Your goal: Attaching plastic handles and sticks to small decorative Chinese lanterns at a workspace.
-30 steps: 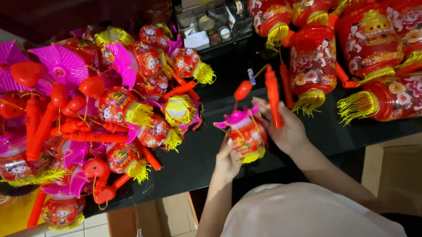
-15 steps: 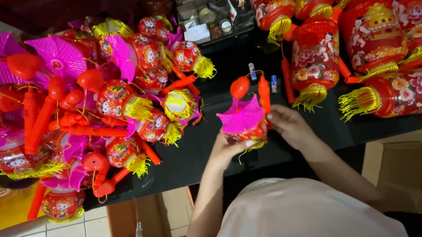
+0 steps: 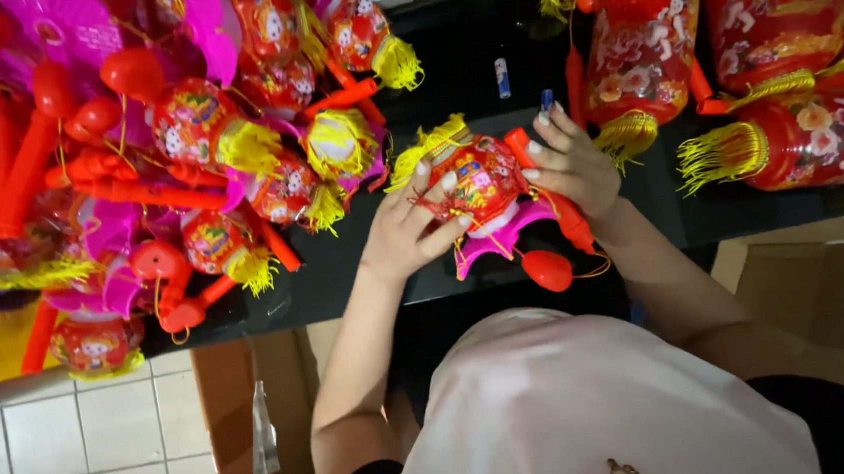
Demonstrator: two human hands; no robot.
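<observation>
Both hands, left [image 3: 407,233], right [image 3: 569,165], gripping a small red lantern [image 3: 483,177] (yellow tassel); lantern pile [image 3: 185,155] just left

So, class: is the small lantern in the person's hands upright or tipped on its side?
Tipped. The lantern lies sideways between left hand and right hand, yellow tassel pointing left, pink base facing the person.

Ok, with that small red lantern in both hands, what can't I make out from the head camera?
- Small red plastic lantern: its near side, covered by the left hand and right hand.
- Orange plastic handle stick: upper end, under the right hand.
- Small blue-capped cylinder: too small to identify, partly behind fingertips.
- Large red lanterns: cut off by the top and right edges.
</observation>
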